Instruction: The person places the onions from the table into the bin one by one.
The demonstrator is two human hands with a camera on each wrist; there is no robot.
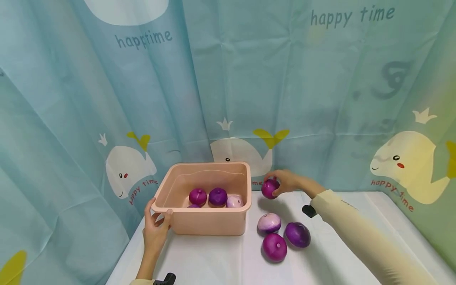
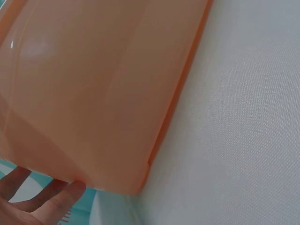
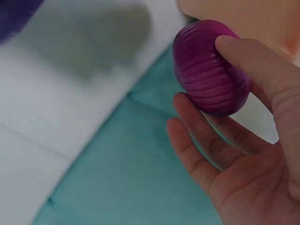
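Overhead first: right hand grips a purple onion just right of the pink tub, at the back of the white worktop, fingers curled round it; left hand holds the tub's near left corner, thumb on the rim, fingers along the outside wall; inside the tub lie three onions in a row, two dark purple and one pale, with a sliver of another below them; on the worktop in front of the right forearm sit three more onions close together, a pale one, a magenta one, a dark violet one; whale-print curtain hangs behind.

Left wrist view: tub wall fills most of the frame, resting on the worktop cloth; fingertips touch its lower corner; the rest of the hand is cut off.

Right wrist view: ribbed purple onion pinched between thumb and fingers, lifted clear of the worktop; teal curtain below; tub edge at top right, blurred.
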